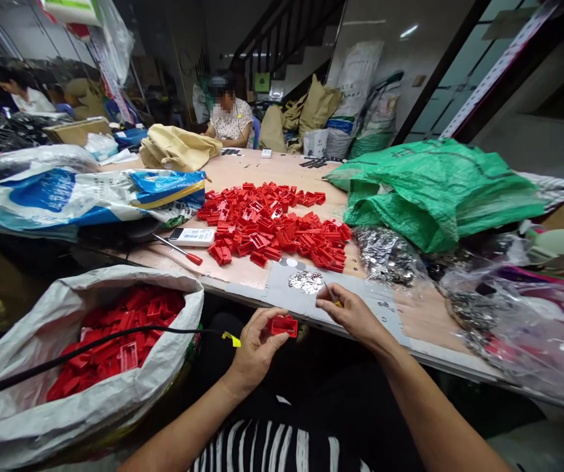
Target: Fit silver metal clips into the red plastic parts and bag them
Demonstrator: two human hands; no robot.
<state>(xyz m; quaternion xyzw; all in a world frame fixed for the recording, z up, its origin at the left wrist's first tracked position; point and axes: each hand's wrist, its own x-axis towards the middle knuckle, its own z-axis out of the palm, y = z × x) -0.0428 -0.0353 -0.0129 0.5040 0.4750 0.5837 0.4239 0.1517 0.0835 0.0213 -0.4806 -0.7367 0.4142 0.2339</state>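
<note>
My left hand (255, 347) grips a small red plastic housing (283, 325), its hollow side showing, just off the table's front edge. In my right hand (353, 314) is a thin metal-tipped tool with a yellow handle (338, 303); the fingers hide most of it, so its exact kind is unclear. The tool's tip is near a small heap of flat silvery metal pieces (305, 282) on a grey mat (282, 275). Behind that heap lies a large spread pile of red plastic housings (272, 223).
An open white sack (164, 278) of red housings stands at the left, a black cable (115, 337) crossing it. A screwdriver (178, 250) and a white box (193, 236) lie left. A green sack (439, 190) and bagged metal parts (390, 255) are right. A person (233, 121) sits opposite.
</note>
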